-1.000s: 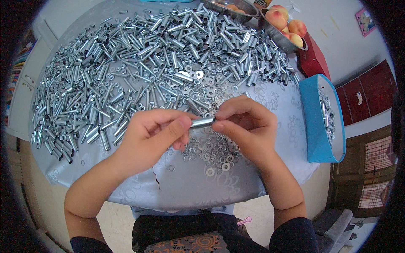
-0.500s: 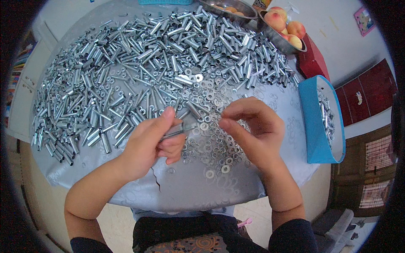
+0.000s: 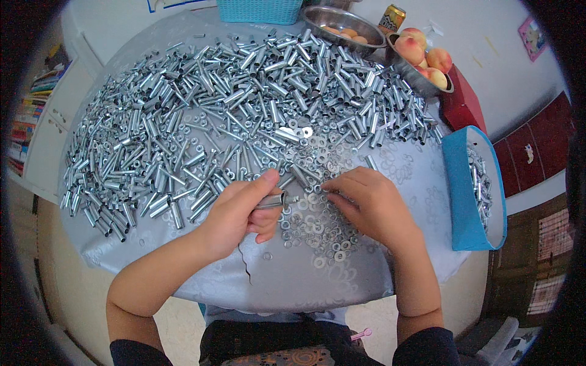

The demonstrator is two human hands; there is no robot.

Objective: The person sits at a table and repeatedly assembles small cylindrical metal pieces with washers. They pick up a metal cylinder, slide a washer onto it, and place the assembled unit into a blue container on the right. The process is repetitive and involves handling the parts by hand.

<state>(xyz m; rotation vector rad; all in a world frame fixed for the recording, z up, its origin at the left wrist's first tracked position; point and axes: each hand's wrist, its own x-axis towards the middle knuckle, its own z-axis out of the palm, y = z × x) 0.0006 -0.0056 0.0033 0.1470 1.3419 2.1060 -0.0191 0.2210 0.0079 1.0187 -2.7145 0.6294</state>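
My left hand (image 3: 241, 210) is closed around a shiny metal sleeve (image 3: 269, 200), held near level with its open end facing right. A thin threaded bolt end (image 3: 293, 199) pokes out of that end. To its right, my right hand (image 3: 375, 204) is bent low over the loose washers (image 3: 314, 222), fingertips pinched together at the upper edge of the pile. Whatever lies between those fingertips is too small to make out. Just beyond both hands, a loose sleeve (image 3: 300, 176) rests among the washers.
A large heap of metal sleeves and bolts (image 3: 244, 91) covers the grey tablecloth (image 3: 201, 274). At the right stands a blue fabric bin (image 3: 459, 201) with metal parts inside. Peaches (image 3: 421, 49) fill a steel bowl; another steel bowl (image 3: 317, 30), a can (image 3: 392, 18) and a turquoise basket (image 3: 259, 11) stand behind.
My right hand has gone down to the washers, its fingers drawing together. My left hand still grips the sleeve. The whole view has shifted, so the table sits lower and farther right.
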